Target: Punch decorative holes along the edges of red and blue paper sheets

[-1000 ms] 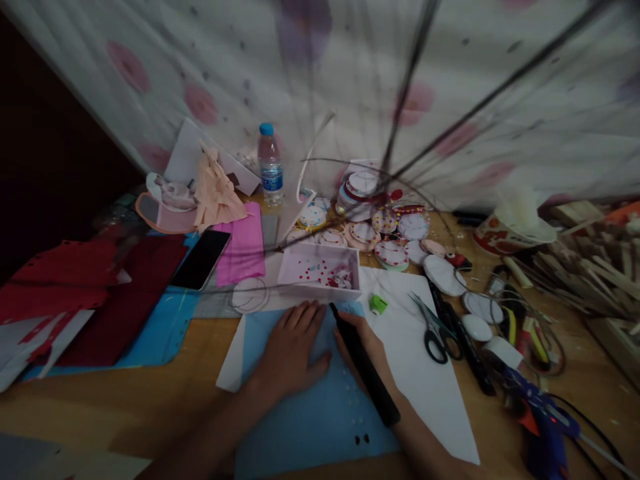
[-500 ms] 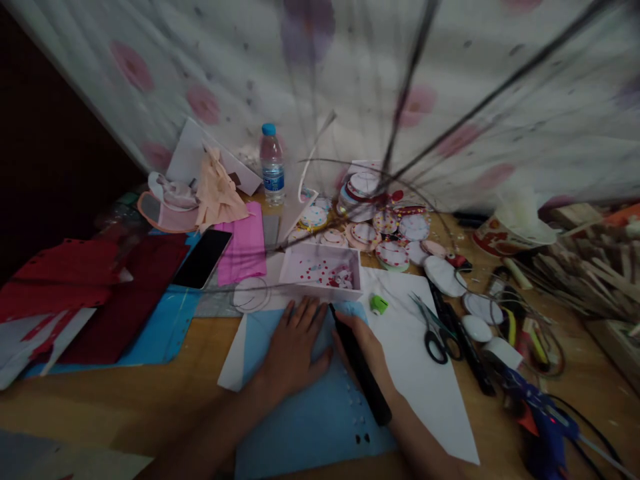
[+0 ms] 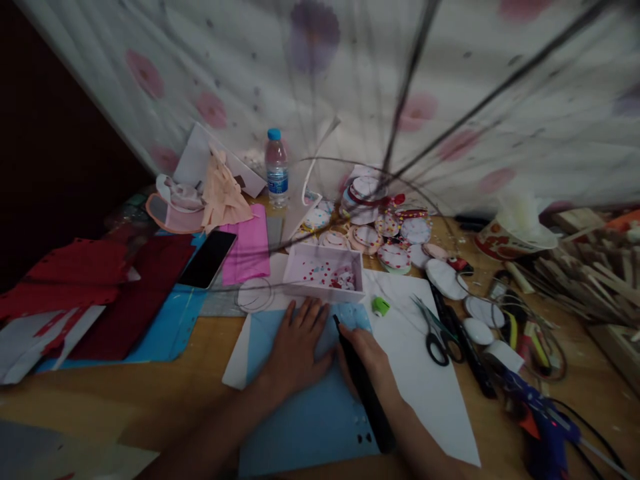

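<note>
And there was the left hand (image 3: 295, 350), lower centre of the frame, palm down and gripping nothing, its fingers spread over the blue sheet (image 3: 300, 433)! Just to its right, the right hand (image 3: 371, 357) had its fingers wrapped round a black pen-shaped tool (image 3: 369, 403), which slanted from the lower right up to a thin tip near the middle of the frame. Whether that tip met the sheet, you couldn't tell. Two small dark pieces (image 3: 364, 438) sat low on the blue, left of the tool's thick end.

Beyond the fingertips, dead centre, stood a white box (image 3: 323, 291) with tiny red bits inside. Right of centre, a small green object (image 3: 381, 307) and open scissors (image 3: 437, 348) lay on white paper (image 3: 417, 373), the handles reaching over its edge. At the lower right, a blue glue gun (image 3: 547, 427) rested on the wooden tabletop (image 3: 190, 393). Left of centre, a smartphone (image 3: 207, 260) lay beside folded pink fabric (image 3: 245, 247), and behind them a blue-capped water bottle (image 3: 277, 177) stood upright!
</note>
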